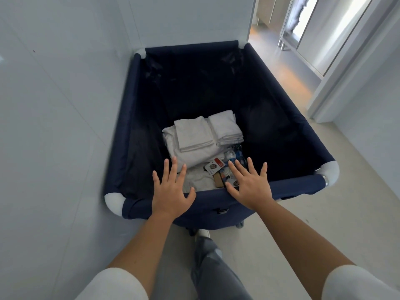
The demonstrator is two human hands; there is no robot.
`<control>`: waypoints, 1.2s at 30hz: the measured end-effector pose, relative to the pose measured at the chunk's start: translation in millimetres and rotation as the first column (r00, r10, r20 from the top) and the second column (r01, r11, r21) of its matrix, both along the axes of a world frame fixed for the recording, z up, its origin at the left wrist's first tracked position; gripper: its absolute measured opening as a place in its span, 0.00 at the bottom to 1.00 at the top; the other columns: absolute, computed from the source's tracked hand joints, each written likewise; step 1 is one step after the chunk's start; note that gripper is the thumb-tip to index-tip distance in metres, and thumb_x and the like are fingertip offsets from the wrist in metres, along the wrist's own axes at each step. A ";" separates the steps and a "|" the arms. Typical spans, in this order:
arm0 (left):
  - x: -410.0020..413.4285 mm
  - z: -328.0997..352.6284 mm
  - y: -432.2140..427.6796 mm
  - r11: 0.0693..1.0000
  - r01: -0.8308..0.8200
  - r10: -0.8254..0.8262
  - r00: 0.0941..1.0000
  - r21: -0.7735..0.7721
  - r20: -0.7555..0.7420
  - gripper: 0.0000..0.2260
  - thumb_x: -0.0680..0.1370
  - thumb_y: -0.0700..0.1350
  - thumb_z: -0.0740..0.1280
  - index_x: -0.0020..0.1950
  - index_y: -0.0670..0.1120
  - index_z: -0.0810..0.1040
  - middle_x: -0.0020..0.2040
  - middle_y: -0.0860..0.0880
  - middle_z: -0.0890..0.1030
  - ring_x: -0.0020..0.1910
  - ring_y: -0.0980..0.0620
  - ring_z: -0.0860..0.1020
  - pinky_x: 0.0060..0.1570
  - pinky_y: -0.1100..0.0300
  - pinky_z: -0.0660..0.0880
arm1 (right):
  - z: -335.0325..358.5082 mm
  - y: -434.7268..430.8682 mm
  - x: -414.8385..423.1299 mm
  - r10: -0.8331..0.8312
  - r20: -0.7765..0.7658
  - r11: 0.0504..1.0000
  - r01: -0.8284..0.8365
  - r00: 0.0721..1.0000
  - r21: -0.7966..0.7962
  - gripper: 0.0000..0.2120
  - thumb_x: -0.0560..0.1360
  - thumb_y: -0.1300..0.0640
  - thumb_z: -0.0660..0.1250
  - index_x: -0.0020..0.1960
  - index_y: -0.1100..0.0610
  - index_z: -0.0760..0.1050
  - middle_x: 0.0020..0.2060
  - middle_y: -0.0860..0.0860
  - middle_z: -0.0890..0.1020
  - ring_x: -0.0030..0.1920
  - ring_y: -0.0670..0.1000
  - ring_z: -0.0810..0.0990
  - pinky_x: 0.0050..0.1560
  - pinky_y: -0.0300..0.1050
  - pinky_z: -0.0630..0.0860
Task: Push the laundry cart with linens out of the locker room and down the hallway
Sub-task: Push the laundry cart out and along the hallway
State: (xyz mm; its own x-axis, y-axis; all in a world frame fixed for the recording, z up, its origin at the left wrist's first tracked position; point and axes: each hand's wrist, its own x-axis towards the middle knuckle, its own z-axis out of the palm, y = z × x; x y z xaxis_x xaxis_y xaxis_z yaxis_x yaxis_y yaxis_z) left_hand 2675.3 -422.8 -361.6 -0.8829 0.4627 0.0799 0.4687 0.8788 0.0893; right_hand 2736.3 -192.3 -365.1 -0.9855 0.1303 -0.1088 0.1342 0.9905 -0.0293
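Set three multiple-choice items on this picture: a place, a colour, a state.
1. The folded linens lie: A on the floor; B inside the cart; C on its rim.
2. The cart's fabric is: A navy; B red; C green.
3. The left hand and right hand are: A fists; B gripping linens; C open, spread.

Key: 1 B, they rest on the cart's bottom; 2 A, its walls are dark blue; 3 C, both are spread flat, holding nothing.
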 end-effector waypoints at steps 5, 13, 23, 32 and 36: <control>-1.0 -3.6 -1.0 0.999 0.006 -0.005 1.000 -0.039 0.019 0.31 0.74 0.60 0.51 0.75 0.48 0.56 0.77 0.44 0.50 0.76 0.43 0.45 0.69 0.36 0.46 | 1.8 -1.0 0.9 -0.009 0.024 1.000 0.009 1.000 -0.005 0.32 0.75 0.35 0.40 0.75 0.45 0.38 0.77 0.48 0.53 0.76 0.59 0.44 0.69 0.69 0.38; -5.1 -6.1 -8.0 0.997 0.007 -0.002 0.998 -0.079 0.063 0.30 0.75 0.61 0.50 0.75 0.50 0.52 0.78 0.46 0.46 0.75 0.44 0.41 0.69 0.35 0.43 | 3.9 -9.8 1.2 -0.025 0.106 1.000 0.027 0.994 -0.016 0.31 0.76 0.36 0.39 0.75 0.45 0.39 0.75 0.49 0.59 0.76 0.59 0.49 0.69 0.68 0.41; -14.4 -0.4 -50.9 0.994 -0.052 0.060 0.995 -0.093 0.085 0.32 0.72 0.61 0.42 0.75 0.51 0.54 0.78 0.47 0.49 0.76 0.46 0.43 0.69 0.35 0.44 | 7.5 -31.3 0.4 -0.029 0.138 0.999 0.034 0.990 -0.029 0.30 0.77 0.36 0.39 0.75 0.45 0.37 0.75 0.49 0.60 0.76 0.59 0.49 0.69 0.67 0.40; -11.6 8.8 -66.1 0.999 0.033 -0.032 0.999 0.035 -0.026 0.28 0.72 0.54 0.53 0.67 0.42 0.71 0.71 0.40 0.67 0.72 0.39 0.61 0.61 0.30 0.59 | 4.9 -38.6 1.1 -0.005 0.140 0.999 0.010 0.990 -0.035 0.30 0.77 0.36 0.38 0.76 0.46 0.38 0.75 0.50 0.61 0.76 0.59 0.51 0.69 0.67 0.40; -11.4 9.2 -65.9 0.999 0.031 -0.030 0.999 0.031 -0.018 0.28 0.72 0.54 0.52 0.68 0.42 0.70 0.72 0.40 0.66 0.72 0.39 0.60 0.63 0.30 0.56 | 4.7 -38.3 1.5 -0.001 0.144 1.000 0.005 0.990 -0.029 0.30 0.77 0.36 0.38 0.76 0.46 0.39 0.75 0.51 0.62 0.76 0.60 0.51 0.69 0.68 0.41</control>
State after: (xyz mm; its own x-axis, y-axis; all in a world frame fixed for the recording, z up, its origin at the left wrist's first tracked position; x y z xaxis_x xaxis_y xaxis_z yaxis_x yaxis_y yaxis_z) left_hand 2664.0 -488.7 -352.4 -0.8666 0.4867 0.1102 0.4972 0.8609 0.1080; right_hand 2737.8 -230.6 -360.4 -0.9589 0.1281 -0.2533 0.1422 0.9891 -0.0381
